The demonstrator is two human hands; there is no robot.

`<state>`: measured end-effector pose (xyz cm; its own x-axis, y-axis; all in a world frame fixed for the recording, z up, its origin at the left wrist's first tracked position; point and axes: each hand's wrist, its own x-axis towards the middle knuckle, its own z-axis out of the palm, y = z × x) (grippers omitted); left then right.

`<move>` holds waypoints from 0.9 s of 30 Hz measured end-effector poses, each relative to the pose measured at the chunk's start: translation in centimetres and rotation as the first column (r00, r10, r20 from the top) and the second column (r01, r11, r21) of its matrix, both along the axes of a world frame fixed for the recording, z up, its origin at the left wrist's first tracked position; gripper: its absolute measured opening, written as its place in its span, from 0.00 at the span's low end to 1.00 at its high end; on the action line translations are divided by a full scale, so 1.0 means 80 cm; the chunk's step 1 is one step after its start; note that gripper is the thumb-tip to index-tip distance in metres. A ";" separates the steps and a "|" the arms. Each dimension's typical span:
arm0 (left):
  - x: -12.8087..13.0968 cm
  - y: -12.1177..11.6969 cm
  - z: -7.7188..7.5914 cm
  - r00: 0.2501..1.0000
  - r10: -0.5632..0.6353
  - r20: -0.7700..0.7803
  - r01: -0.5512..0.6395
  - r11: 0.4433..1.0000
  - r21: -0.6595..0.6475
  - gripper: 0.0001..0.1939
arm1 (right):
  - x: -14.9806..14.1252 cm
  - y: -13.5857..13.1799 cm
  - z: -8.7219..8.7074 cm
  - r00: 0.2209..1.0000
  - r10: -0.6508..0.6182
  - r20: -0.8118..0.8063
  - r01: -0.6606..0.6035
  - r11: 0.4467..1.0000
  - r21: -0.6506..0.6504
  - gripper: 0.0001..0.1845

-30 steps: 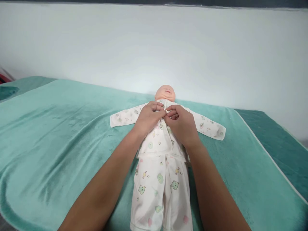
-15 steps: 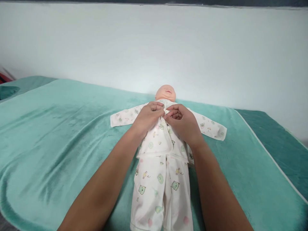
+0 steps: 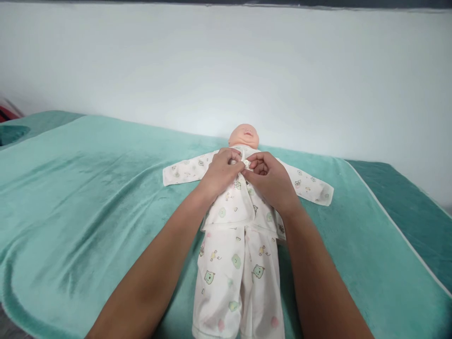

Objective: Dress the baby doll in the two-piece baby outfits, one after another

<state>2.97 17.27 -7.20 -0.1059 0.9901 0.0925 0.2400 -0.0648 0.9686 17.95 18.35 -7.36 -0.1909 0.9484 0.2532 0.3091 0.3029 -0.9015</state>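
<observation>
A baby doll (image 3: pixel 243 136) lies on its back, its head toward the wall. It wears a white baby shirt (image 3: pixel 231 205) printed with small animals, the sleeves spread to both sides, and matching trousers (image 3: pixel 219 282). At the upper chest my left hand (image 3: pixel 224 169) pinches the edge of the shirt's front opening. Facing it, my right hand (image 3: pixel 270 176) has thumb and forefinger closed at a pale round button (image 3: pixel 246 163) on the same opening. The fingertips of both hands nearly meet there. Fingers partly cover the cloth around the button.
Under the doll a light green plush blanket (image 3: pixel 106 197) spreads out, with some creases at left. Darker green cloth (image 3: pixel 406 202) shows beyond its white edging at right. A white wall (image 3: pixel 226 66) rises behind. Something red (image 3: pixel 7 114) shows at the far left edge.
My fingers have shifted slightly at the shirt opening, and the button now shows more plainly between them. The doll, clothes and blanket stay nearly the same.
</observation>
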 end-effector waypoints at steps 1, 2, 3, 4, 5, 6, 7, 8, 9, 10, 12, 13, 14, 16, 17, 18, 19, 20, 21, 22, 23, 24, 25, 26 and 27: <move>0.000 0.000 -0.002 1.000 0.014 -0.016 -0.013 1.000 0.027 0.07 | 0.001 0.000 0.001 1.000 -0.006 -0.002 0.006 1.000 -0.001 0.13; 0.000 0.000 -0.004 0.999 0.018 -0.041 -0.015 0.998 0.064 0.13 | 0.001 0.000 0.001 1.000 -0.011 -0.006 0.011 1.000 -0.003 0.13; -0.001 0.001 -0.006 0.997 0.009 -0.079 0.000 0.994 0.109 0.19 | 0.002 0.000 0.001 1.000 -0.018 -0.013 0.018 1.000 -0.005 0.13; -0.001 0.001 -0.008 0.991 -0.007 -0.132 0.029 0.987 0.159 0.22 | 0.002 0.000 0.001 0.999 -0.028 -0.022 0.028 1.000 -0.005 0.13; -0.002 0.002 -0.010 0.981 -0.025 -0.193 0.066 0.976 0.209 0.24 | 0.002 0.001 0.000 0.999 -0.042 -0.031 0.042 0.999 -0.001 0.13; -0.002 0.003 -0.011 0.966 -0.038 -0.255 0.105 0.961 0.255 0.25 | 0.002 0.002 -0.002 0.997 -0.059 -0.042 0.059 0.998 0.012 0.12; -0.002 0.003 -0.012 0.950 -0.044 -0.311 0.140 0.946 0.293 0.25 | 0.002 0.003 -0.004 0.996 -0.076 -0.051 0.078 0.996 0.033 0.12; -0.002 0.004 -0.013 0.934 -0.044 -0.354 0.165 0.933 0.319 0.25 | 0.001 0.004 -0.007 0.994 -0.094 -0.060 0.098 0.993 0.066 0.11; -0.002 0.005 -0.014 0.923 -0.039 -0.383 0.176 0.927 0.331 0.25 | 0.000 0.005 -0.010 0.992 -0.111 -0.066 0.117 0.987 0.106 0.11; -0.002 0.005 -0.015 0.916 -0.030 -0.400 0.175 0.927 0.331 0.25 | -0.001 0.007 -0.013 0.991 -0.121 -0.063 0.129 0.980 0.151 0.12; -0.002 0.006 -0.016 0.911 -0.012 -0.412 0.154 0.937 0.314 0.24 | -0.004 0.009 -0.018 0.992 -0.124 -0.013 0.124 0.965 0.230 0.14; -0.002 0.006 -0.016 0.911 -0.002 -0.411 0.139 0.943 0.303 0.24 | -0.005 0.010 -0.020 0.992 -0.119 0.031 0.107 0.961 0.255 0.15; -0.002 0.007 -0.017 0.912 0.005 -0.410 0.127 0.947 0.294 0.24 | -0.005 0.011 -0.021 0.991 -0.107 0.082 0.082 0.960 0.267 0.17; -0.002 0.007 -0.017 0.911 0.007 -0.411 0.118 0.953 0.278 0.24 | -0.006 0.012 -0.021 0.982 -0.072 0.175 0.025 0.966 0.258 0.19; -0.002 0.007 -0.017 0.911 0.005 -0.413 0.117 0.955 0.271 0.24 | -0.005 0.013 -0.020 0.976 -0.060 0.207 0.007 0.970 0.245 0.20; -0.003 0.007 -0.017 0.910 0.004 -0.415 0.117 0.957 0.266 0.24 | -0.005 0.013 -0.019 0.971 -0.054 0.233 -0.001 0.974 0.228 0.21; -0.003 0.007 -0.017 0.908 0.003 -0.418 0.117 0.958 0.261 0.24 | -0.006 0.013 -0.018 0.966 -0.058 0.253 0.003 0.977 0.211 0.22; -0.003 0.007 -0.017 0.906 0.002 -0.423 0.117 0.959 0.256 0.24 | -0.006 0.013 -0.018 0.961 -0.069 0.269 0.015 0.980 0.197 0.22; -0.003 0.007 -0.017 0.904 0.002 -0.427 0.117 0.960 0.253 0.24 | -0.006 0.014 -0.017 0.956 -0.084 0.282 0.032 0.982 0.186 0.23; -0.003 0.008 -0.017 0.903 0.002 -0.430 0.117 0.961 0.250 0.24 | -0.007 0.015 -0.017 0.951 -0.097 0.294 0.046 0.983 0.179 0.23; -0.004 0.008 -0.017 0.901 0.000 -0.434 0.119 0.961 0.248 0.24 | -0.007 0.016 -0.017 0.947 -0.105 0.304 0.054 0.984 0.173 0.23; -0.004 0.009 -0.018 0.900 -0.001 -0.436 0.121 0.961 0.248 0.24 | -0.007 0.017 -0.018 0.943 -0.109 0.313 0.058 0.984 0.168 0.23; -0.005 0.010 -0.018 0.899 -0.001 -0.437 0.122 0.961 0.248 0.24 | -0.007 0.020 -0.018 0.940 -0.110 0.323 0.059 0.985 0.164 0.23; -0.005 0.011 -0.019 0.899 -0.003 -0.437 0.124 0.960 0.249 0.24 | -0.007 0.022 -0.019 0.937 -0.110 0.331 0.059 0.985 0.161 0.23; -0.006 0.012 -0.019 0.899 -0.004 -0.438 0.126 0.960 0.249 0.24 | -0.006 0.026 -0.021 0.935 -0.107 0.339 0.054 0.985 0.164 0.23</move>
<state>2.50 18.23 -8.71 0.0680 0.9256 0.3724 0.6137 -0.3331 0.7158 17.50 20.40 -9.00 -0.2165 0.9205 0.3254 0.6217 0.3870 -0.6810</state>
